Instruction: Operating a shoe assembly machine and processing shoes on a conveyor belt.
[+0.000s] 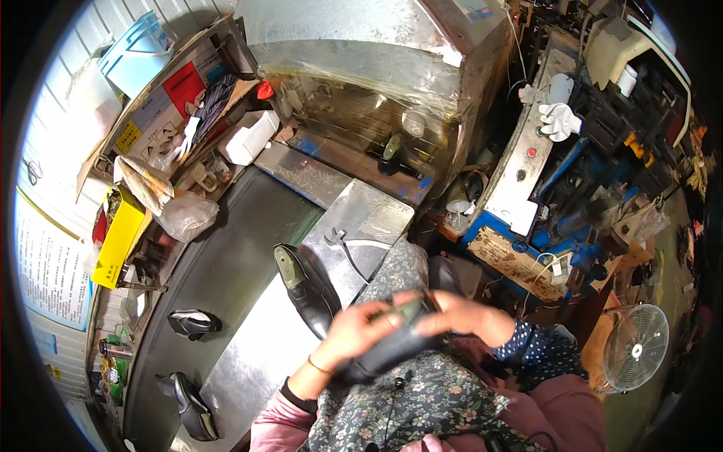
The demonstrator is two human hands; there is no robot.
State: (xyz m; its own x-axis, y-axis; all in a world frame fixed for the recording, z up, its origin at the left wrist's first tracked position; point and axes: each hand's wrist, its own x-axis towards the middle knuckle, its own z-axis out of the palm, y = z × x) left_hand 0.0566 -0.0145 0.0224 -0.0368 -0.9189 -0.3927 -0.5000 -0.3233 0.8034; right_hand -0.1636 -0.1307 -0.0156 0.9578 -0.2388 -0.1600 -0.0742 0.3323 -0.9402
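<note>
Close to my body, over the floral apron, I hold a black shoe [380, 355] with a green last showing at its top. My left hand [355, 331] grips its near-left side, fingers over the upper. From the right, my right hand [458, 315] is closed around the end by the green last. Just left of my hands, a second black shoe [307, 294], also with a green last in it, stands on the metal table [263, 331]. A pair of pincers [345, 252] lies beyond it on the metal plate.
A dark conveyor belt [233, 248] runs along the left with black shoes [194, 322] on it. Ahead stands a metal hood [354, 56] with a shoe [389, 154] beneath. A machine panel [516, 177] stands right; a round fan [636, 350] is lower right. Shelves hold a yellow box [119, 237].
</note>
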